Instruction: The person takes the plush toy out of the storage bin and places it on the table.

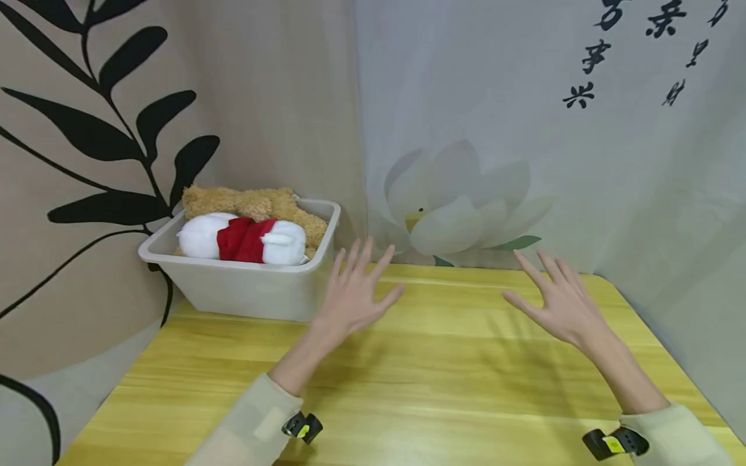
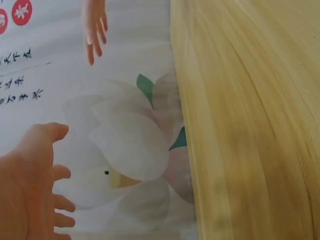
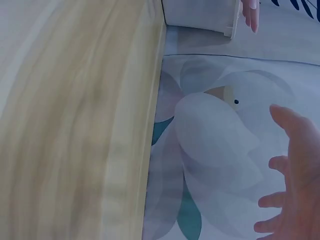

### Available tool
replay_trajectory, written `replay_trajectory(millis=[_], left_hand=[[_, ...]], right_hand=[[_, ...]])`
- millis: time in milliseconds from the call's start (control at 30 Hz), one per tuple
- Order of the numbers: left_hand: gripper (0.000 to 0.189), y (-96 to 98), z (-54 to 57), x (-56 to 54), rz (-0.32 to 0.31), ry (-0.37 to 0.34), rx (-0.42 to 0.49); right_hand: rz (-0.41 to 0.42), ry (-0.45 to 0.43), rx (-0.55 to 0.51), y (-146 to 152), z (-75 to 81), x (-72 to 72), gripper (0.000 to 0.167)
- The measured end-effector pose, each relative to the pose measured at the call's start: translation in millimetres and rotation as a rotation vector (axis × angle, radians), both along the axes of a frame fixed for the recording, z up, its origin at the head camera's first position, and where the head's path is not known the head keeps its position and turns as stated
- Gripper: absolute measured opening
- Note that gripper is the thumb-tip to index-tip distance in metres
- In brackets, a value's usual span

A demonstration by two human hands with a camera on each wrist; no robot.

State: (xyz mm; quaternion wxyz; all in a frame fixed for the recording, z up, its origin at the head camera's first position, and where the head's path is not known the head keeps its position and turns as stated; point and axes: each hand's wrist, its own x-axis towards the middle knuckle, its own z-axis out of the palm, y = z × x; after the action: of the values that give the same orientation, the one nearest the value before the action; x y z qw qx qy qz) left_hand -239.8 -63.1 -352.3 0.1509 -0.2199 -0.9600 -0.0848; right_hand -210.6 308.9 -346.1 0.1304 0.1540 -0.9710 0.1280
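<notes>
In the head view my left hand (image 1: 352,294) hangs over the table with its fingers spread, holding nothing. It is just right of a light grey bin (image 1: 250,285). Inside the bin lie a white plush toy (image 1: 201,236) with a red garment and, behind it, a tan curly plush toy (image 1: 250,202). My right hand (image 1: 562,304) is held over the right part of the table, fingers apart and nothing in them. Each wrist view shows its own hand, the left one (image 2: 30,185) and the right one (image 3: 300,185), with extended fingers.
A yellow wood-grain table (image 1: 419,388) spreads below both hands. Behind it hangs a pale curtain (image 1: 466,97) printed with a lotus and dark characters. Black leaf patterns mark the beige cloth (image 1: 280,97) at the left, behind the bin.
</notes>
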Motion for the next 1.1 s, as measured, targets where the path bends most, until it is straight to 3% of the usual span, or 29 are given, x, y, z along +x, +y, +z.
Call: replay_trajectory(millis=[267, 600, 1100], left_hand=[[0.073, -2.9, 9.4, 4.9, -0.006, 0.048, 0.106], [0.068, -11.0, 19.9, 7.6, -0.064, 0.191, 0.228], [0.06, -51.4, 28.8, 13.7, -0.16, 0.369, 0.375]], right_hand=[[0.016, -0.015, -0.03, -14, 16.7, -7.4, 0.082], [0.049, -0.005, -0.036, -38, 36.8, -18.9, 0.079], [0.136, 0.032, -0.079, -80, 56.2, -34.4, 0.073]])
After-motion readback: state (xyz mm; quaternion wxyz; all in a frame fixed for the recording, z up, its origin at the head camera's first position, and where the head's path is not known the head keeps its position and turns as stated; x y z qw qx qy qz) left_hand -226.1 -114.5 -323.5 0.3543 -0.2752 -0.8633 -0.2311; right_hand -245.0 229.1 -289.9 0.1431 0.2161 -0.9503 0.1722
